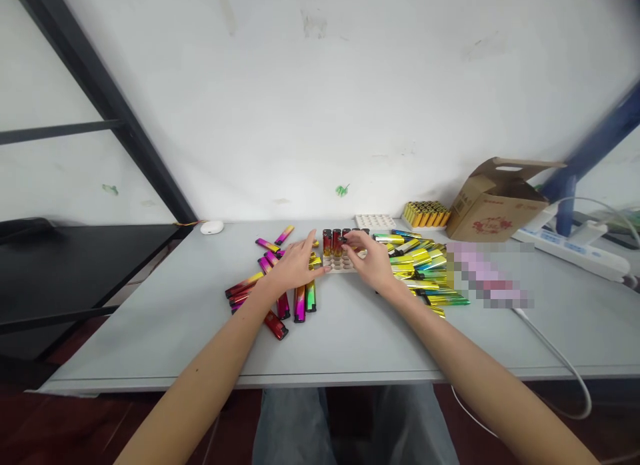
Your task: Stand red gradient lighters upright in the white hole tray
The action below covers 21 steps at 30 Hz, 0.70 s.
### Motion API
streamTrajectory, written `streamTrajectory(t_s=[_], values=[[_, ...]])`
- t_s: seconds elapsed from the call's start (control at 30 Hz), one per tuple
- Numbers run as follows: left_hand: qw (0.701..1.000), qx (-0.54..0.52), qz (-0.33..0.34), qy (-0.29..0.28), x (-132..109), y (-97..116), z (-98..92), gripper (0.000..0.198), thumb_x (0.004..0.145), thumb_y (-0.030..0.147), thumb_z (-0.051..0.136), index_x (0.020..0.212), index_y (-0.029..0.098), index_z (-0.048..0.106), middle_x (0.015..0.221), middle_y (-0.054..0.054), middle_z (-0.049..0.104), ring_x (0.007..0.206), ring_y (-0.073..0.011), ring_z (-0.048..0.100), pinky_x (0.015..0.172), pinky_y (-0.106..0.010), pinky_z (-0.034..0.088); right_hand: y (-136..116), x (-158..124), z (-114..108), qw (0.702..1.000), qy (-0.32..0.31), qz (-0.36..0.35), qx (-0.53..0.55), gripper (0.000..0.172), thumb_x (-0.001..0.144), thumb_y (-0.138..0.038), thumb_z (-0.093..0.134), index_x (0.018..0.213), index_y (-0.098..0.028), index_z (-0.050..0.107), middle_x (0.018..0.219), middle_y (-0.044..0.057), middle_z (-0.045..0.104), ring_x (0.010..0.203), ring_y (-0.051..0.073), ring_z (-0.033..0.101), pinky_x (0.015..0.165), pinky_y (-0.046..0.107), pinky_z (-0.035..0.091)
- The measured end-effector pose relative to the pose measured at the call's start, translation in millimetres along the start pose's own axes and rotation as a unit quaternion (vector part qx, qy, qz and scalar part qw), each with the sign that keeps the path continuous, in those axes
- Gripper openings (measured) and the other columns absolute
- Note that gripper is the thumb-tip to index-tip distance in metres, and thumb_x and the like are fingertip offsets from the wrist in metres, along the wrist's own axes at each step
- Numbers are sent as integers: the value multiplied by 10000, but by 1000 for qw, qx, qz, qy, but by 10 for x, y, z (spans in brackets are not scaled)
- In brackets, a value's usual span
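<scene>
A small white slotted tray (345,265) sits mid-table with a few dark red lighters (332,242) standing upright in its back row. My left hand (295,265) lies flat with fingers stretched out over a pile of pink, red and yellow lighters (280,298), beside the tray's left edge. My right hand (370,258) is at the tray's right side, its fingers pinched on an upright red lighter (346,238) in the back row. A heap of gold, green and blue lighters (423,268) lies just right of that hand.
At the back stand a second white slotted tray (375,221), a tray of yellow lighters (427,214) and an open cardboard box (500,202). A power strip (575,248) and white cable (560,358) lie right. A white oval object (212,227) sits back left, near a black table (70,265).
</scene>
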<state>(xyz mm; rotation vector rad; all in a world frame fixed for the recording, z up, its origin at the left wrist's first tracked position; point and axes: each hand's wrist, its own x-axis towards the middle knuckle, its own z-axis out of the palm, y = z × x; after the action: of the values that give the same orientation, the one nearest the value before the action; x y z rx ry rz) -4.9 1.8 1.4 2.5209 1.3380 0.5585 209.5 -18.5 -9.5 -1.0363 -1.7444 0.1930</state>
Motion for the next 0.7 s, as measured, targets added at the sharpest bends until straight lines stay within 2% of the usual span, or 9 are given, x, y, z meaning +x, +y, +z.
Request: streamTrajectory(t_s=[0.17,0.33,0.7], values=[[1000,1,15,-27,-2,101,-10,887,830,486,584,1519,157,133,1411,-189,488,1328,-343,408,1080,-494,299,38,2,30,1000,9,-2,5,186,873,-233,564,1058,-228,581,943,41,734,843,203,720,790,364,580],[999,0,19,-29,10,90,15,880,837,488,566,1515,153,117,1389,-186,518,1344,-333,403,1122,-521,214,72,-5,51,1000,21,7,22,179,879,-255,564,1055,-232,584,954,38,738,855,199,727,816,367,590],[999,11,16,-26,6,92,26,879,843,509,546,1520,149,115,1411,-189,494,1350,-353,384,1100,-524,244,109,-6,83,999,23,5,34,185,890,-282,558,1066,-241,598,965,38,737,860,206,727,812,381,603]])
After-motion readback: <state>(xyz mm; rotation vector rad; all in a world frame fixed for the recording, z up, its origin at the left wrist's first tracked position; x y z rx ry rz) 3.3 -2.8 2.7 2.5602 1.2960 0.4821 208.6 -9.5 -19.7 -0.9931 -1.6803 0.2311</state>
